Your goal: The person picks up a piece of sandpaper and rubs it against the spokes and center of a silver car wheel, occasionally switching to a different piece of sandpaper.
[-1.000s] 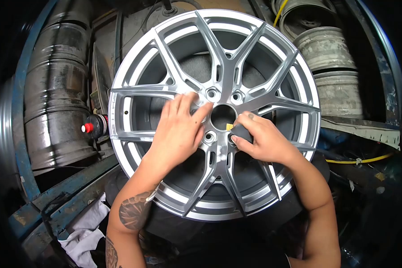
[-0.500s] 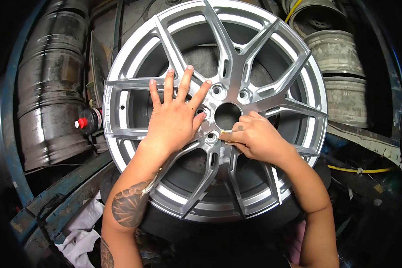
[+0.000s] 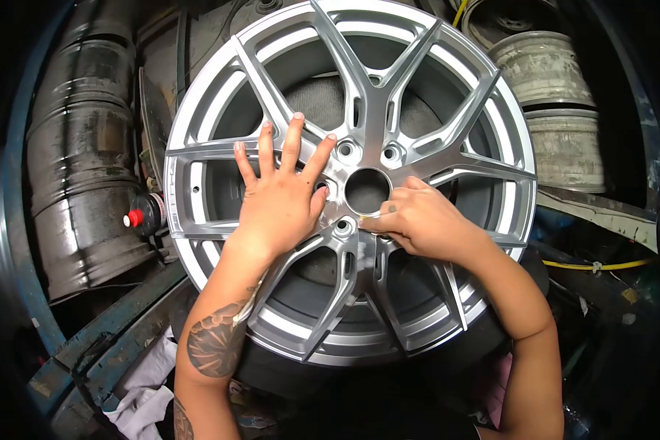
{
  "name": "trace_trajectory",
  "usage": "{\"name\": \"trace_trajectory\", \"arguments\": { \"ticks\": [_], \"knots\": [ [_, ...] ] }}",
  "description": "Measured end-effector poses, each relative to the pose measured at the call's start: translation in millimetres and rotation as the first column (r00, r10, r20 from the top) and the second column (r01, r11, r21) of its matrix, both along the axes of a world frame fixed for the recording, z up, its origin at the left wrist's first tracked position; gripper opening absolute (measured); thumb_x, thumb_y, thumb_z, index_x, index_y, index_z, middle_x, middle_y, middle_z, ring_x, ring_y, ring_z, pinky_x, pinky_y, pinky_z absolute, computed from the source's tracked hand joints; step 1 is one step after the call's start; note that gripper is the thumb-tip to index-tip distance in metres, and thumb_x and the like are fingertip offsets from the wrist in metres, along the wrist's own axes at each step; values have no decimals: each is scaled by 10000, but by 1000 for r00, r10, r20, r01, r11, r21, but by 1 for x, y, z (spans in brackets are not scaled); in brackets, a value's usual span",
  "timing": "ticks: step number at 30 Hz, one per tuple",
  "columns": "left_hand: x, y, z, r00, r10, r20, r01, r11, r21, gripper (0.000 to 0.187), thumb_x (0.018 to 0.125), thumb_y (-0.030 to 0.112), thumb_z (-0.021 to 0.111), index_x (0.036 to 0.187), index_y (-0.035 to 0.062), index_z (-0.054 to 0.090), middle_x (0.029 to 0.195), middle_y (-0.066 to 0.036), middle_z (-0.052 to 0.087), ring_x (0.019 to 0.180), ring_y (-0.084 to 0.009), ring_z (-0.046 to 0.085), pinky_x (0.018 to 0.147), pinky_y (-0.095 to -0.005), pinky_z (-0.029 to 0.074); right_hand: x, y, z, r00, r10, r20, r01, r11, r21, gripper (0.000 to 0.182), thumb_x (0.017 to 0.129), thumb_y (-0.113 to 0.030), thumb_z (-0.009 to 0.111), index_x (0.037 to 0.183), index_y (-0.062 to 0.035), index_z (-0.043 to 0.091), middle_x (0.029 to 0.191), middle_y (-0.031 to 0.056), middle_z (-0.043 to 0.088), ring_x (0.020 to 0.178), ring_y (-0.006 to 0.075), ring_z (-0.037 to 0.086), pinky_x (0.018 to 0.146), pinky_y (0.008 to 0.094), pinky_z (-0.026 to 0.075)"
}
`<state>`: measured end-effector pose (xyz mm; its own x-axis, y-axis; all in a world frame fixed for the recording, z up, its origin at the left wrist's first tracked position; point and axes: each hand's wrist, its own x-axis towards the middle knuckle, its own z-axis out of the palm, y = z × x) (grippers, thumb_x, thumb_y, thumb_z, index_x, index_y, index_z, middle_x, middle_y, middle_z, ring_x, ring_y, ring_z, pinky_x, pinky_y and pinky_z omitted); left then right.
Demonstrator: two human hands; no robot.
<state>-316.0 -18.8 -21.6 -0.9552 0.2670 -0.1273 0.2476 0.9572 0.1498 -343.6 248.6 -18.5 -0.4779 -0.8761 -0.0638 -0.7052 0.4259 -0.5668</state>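
Note:
A silver alloy wheel rim [image 3: 375, 110] with split spokes lies face up before me. My left hand [image 3: 282, 202] rests flat on its left spokes, fingers spread, thumb beside a lug hole near the hub. My right hand [image 3: 425, 224] is closed at the lower right of the centre bore, fingers pressed down on the hub face. From between its fingertips shows the edge of a small yellowish folded piece [image 3: 367, 218]; the rest of it is covered by the fingers. Dull, scuffed patches mark the metal around the bore and down the lower spoke.
Stacked dark steel wheels [image 3: 81, 147] stand at the left, with a dark bottle with a red cap [image 3: 133, 218] beside them. More worn wheels [image 3: 557, 147] are stacked at the right. A yellow hose [image 3: 601, 265] runs below those. White cloth [image 3: 143, 411] hangs at lower left.
The view has shifted slightly, so the rim sits a little further left. My left hand keeps its place on the spokes; my right hand stays pressed by the bore with the yellowish piece.

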Motion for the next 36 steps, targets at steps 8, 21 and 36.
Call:
{"name": "trace_trajectory", "arguments": {
  "ticks": [8, 21, 36],
  "knots": [
    [2, 2, -2, 1000, 14, -12, -14, 1000, 17, 710, 999, 359, 678, 1651, 312, 402, 1764, -176, 204, 1592, -534, 167, 1199, -827, 91, 2, -2, -4, 999, -17, -28, 16, 1000, -21, 349, 821, -92, 761, 1149, -201, 808, 802, -29, 656, 821, 209, 618, 847, 381, 456],
    [3, 1, 2, 1000, -10, -6, 10, 1000, 1, 692, 1019, 342, 651, 1657, 297, 385, 1743, -174, 231, 1581, -531, 184, 1208, -811, 81, 3, -3, 4, 988, -4, -152, 3, 1000, -7, 430, 769, -48, 731, 1173, -182, 787, 824, -44, 661, 858, 196, 595, 860, 366, 430],
    [5, 2, 3, 998, -39, -54, 38, 999, -26, 674, 1013, 325, 656, 1643, 287, 420, 1718, -174, 283, 1554, -543, 242, 1204, -817, 108, 13, -11, -7, 984, -65, -165, 55, 996, -66, 420, 768, -68, 772, 1163, -209, 793, 804, -51, 659, 810, 204, 607, 825, 366, 423]
  ]
}}
